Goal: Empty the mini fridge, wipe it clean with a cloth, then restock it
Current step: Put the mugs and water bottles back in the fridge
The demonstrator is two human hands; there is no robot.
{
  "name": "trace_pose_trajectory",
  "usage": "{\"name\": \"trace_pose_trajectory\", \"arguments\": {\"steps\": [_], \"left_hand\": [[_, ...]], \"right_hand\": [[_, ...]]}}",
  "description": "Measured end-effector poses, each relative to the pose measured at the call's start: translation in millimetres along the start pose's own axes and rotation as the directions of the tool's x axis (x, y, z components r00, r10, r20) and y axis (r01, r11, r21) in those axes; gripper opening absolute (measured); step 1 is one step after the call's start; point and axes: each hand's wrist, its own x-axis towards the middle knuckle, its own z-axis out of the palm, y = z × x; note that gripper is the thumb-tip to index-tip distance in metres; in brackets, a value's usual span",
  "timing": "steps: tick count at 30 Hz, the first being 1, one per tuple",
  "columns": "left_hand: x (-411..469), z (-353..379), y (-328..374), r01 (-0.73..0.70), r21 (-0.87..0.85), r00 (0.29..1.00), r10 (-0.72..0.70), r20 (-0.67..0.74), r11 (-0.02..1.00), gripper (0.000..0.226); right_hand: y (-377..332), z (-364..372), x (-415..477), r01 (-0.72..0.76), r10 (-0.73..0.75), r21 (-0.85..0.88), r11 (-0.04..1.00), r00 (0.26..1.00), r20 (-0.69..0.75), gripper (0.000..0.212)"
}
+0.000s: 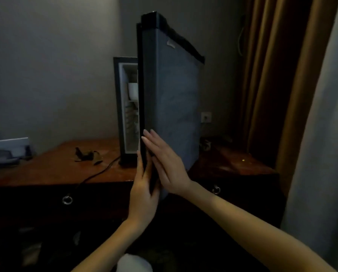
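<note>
Head view: white cup [133, 91] high inside the open mini fridge [117, 107].

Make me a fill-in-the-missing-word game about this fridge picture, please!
1. The door of the fridge is ___, not shut.
2. A white cup sits ___ the fridge.
3. The fridge stands ___ a wooden table.
4. The left hand and the right hand make ___ hands touching the door.

Missing words: open, inside, on, two.
</note>
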Motion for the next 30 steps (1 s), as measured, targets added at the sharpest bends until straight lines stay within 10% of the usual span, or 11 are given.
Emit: {"name": "trace_pose_trajectory", "arguments": {"steps": [13, 30], "left_hand": [[79.3, -31.2, -143.0, 0.355, 0.12, 0.907, -0.31, -0.286, 0.927, 0.052], [184.5, -17.8, -285.8, 0.561, -0.237, 0.826, -0.556, 0.093, 0.793, 0.063]], "right_hand": [[151.3, 124.9, 35.6, -0.015, 0.115, -0.497, 0.867, 0.979, 0.17, 0.058], [271.4, 215.1, 71.0, -0.089, 0.283, -0.663, 0.743, 0.94, 0.192, 0.081]]}}
